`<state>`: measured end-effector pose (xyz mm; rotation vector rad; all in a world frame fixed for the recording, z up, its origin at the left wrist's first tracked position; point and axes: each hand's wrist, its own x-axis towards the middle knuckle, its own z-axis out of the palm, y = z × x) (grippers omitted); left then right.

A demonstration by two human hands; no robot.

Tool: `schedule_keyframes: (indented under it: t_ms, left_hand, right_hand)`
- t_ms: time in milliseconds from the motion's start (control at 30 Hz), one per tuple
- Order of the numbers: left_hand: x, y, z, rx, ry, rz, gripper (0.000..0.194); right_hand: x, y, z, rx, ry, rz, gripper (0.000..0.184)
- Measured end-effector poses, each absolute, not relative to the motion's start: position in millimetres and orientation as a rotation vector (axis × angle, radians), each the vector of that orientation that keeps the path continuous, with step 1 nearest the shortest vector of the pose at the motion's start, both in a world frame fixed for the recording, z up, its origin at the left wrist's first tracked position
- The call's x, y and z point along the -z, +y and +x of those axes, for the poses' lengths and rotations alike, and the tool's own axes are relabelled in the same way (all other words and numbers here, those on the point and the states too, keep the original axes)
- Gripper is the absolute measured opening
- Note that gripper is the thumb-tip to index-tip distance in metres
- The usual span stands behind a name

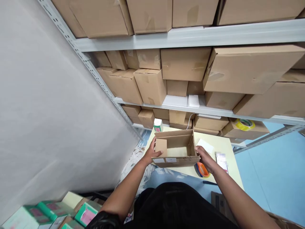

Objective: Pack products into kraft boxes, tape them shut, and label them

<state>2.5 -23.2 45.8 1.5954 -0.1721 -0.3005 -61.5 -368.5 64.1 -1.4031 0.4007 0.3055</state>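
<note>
A cardboard box (175,161) is held between my two hands over the pale table. Its top is uncovered, and a pale surface shows at the bottom inside. My left hand (152,152) grips its left end, thumb over a brown flap. My right hand (205,157) is closed on the right end, some fingers hidden behind the cardboard. White labels (171,160) are on the near side. Just below my right hand lies an orange and blue tape roll (202,169). A small white and green carton (158,125) stands behind the box, at the table's back left.
The pale table (225,144) also bears a white sheet (205,146) and a printed paper item (222,162). Metal shelving (166,39) full of cartons rises behind. A yellow tape roll (245,124) lies on a lower carton. Green-and-white boxes (87,213) are at lower left, beside the wall (59,121).
</note>
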Motion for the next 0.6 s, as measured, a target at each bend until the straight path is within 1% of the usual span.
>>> schedule_keyframes:
  t_ms: [67,300,467,500,533,600]
  left_hand:
    - [-41,-22,8,0.317,-0.184,1.616,0.124]
    - [-16,-12,33,0.349,-0.191,1.656,0.124]
    - [-23,-10,58,0.285,-0.367,1.702,0.120]
    - [-28,-10,63,0.267,-0.403,1.723,0.116]
    - [-32,-9,68,0.263,-0.439,1.734,0.107]
    - [-39,-5,76,0.289,-0.509,1.716,0.079]
  right_hand:
    - [-60,-365,-58,-0.287,0.410,-1.411,0.038]
    - [-43,-342,-63,-0.204,0.515,-1.379,0.038]
    - [-39,-330,-64,-0.103,0.606,-1.340,0.040]
    - [-37,-326,-64,-0.071,0.626,-1.323,0.041]
    - [-35,-322,-65,-0.033,0.656,-1.303,0.042]
    - [-29,-313,-66,0.063,0.765,-1.254,0.043]
